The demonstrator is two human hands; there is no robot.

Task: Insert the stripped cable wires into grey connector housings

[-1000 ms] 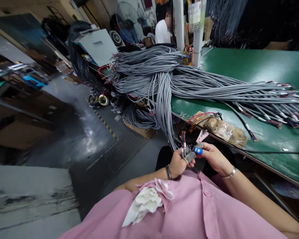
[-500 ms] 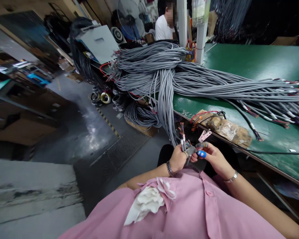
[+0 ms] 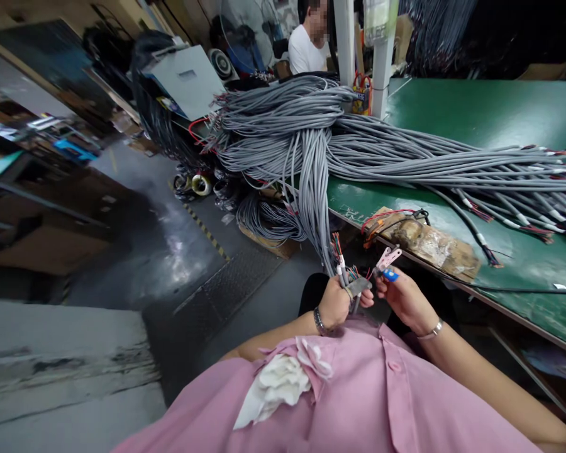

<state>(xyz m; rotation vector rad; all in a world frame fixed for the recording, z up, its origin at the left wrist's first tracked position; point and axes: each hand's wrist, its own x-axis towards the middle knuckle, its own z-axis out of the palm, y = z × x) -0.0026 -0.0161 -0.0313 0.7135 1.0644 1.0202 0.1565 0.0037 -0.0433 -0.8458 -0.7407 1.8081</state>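
My left hand (image 3: pixel 337 301) is closed round the ends of several grey cables (image 3: pixel 342 269). Thin coloured wires (image 3: pixel 336 244) fan out of the cut cable ends above its fingers, and grey wrapping covers its thumb. Just to the right, my right hand (image 3: pixel 405 302) is pinched, with a blue cover (image 3: pixel 389 274) on the thumb. Whatever lies between its fingertips is too small to make out. Fine red wires show in the gap between both hands. A pink clip (image 3: pixel 387 259) at the bench edge is right above my right fingertips.
A big bundle of grey cables (image 3: pixel 283 151) lies over the green bench (image 3: pixel 457 107) and hangs down its left end. A worn wooden block (image 3: pixel 434 248) sits on the near edge. A person in a white shirt (image 3: pixel 306 50) is at the back. Coils (image 3: pixel 200 184) lie on the floor.
My right hand has drawn slightly right, away from my left hand, and its fingers are now bent beneath the pink clip. My left hand keeps its hold on the cables, a little further left.
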